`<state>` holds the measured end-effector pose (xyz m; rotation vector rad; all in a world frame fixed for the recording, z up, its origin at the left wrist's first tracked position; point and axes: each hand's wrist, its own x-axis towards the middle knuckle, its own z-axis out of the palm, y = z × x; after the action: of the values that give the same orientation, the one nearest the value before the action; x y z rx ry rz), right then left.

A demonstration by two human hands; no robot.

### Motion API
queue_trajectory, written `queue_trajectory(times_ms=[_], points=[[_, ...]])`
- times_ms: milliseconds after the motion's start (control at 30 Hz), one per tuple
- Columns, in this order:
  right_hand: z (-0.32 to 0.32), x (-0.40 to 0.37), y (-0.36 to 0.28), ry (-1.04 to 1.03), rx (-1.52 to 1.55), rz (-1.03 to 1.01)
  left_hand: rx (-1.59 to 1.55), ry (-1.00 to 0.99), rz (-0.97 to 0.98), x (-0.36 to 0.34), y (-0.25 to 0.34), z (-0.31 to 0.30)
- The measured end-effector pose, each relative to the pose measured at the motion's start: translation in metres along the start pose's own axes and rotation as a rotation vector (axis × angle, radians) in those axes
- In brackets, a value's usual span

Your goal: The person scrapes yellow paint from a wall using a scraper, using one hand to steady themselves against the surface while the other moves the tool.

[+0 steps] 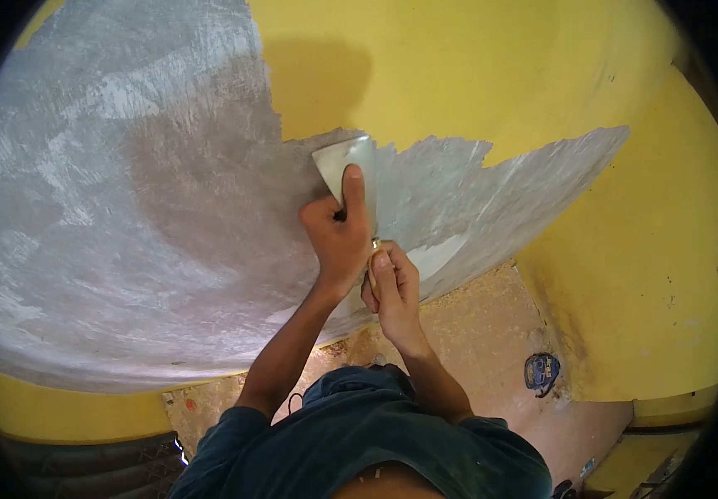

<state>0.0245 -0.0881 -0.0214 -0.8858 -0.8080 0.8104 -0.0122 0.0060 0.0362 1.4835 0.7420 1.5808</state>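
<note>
A scraper (332,160) is pointing up a grey wall (201,175), its long axis running toward ragged yellow paint (459,75). The left hand (344,245), nearer the blade (362,148), is clasping it, thumb flat on the metal; the right hand (396,285), lower, is gripping the handle (376,244), fingers apparently wrapping behind.

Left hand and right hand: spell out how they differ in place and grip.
The left hand is higher in the picture, at the scraper blade; the right hand is lower, at the handle. The left hand's thumb stretches along the blade, while the right hand closes thumb and fingers on the handle. Both are bare and on the same tool.
</note>
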Motion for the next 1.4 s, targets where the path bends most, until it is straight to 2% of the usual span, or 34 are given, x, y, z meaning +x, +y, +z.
queue_trajectory(times_ms=[200,300,433,500,567,700,767,900,967,1067,1267,1400], points=[[-0.002,-0.005,0.006,0.037,0.020,0.078,0.013,0.002,-0.020,0.001,-0.009,0.003],[-0.004,0.002,0.001,-0.002,-0.030,-0.016,0.018,-0.005,0.000,0.002,-0.003,0.001],[-0.003,-0.010,0.009,0.008,0.009,0.054,0.047,0.005,-0.049,-0.008,-0.010,-0.001],[-0.003,-0.005,0.007,0.016,0.010,0.083,0.039,0.002,-0.025,-0.002,-0.010,0.002],[-0.003,0.006,-0.002,0.013,-0.016,0.028,0.017,-0.021,0.040,0.007,-0.005,0.004],[0.002,0.006,-0.006,-0.003,-0.022,-0.043,-0.025,-0.022,0.022,0.010,-0.001,0.008],[0.003,-0.007,0.001,0.037,-0.018,0.045,0.012,-0.011,-0.031,-0.002,-0.003,0.001],[0.003,-0.001,-0.006,0.051,-0.003,0.092,-0.001,-0.032,-0.018,0.005,0.002,0.003],[0.002,0.007,-0.011,-0.011,0.011,0.036,-0.030,-0.026,-0.040,0.007,0.003,0.007],[0.001,-0.005,0.000,0.023,0.030,0.064,-0.015,-0.018,-0.065,-0.002,0.003,0.004],[-0.002,-0.001,-0.006,-0.039,0.086,0.077,0.024,-0.035,-0.101,0.002,0.003,0.001],[0.002,-0.006,-0.001,-0.001,0.057,0.081,0.008,0.008,-0.009,-0.003,-0.009,-0.001]])
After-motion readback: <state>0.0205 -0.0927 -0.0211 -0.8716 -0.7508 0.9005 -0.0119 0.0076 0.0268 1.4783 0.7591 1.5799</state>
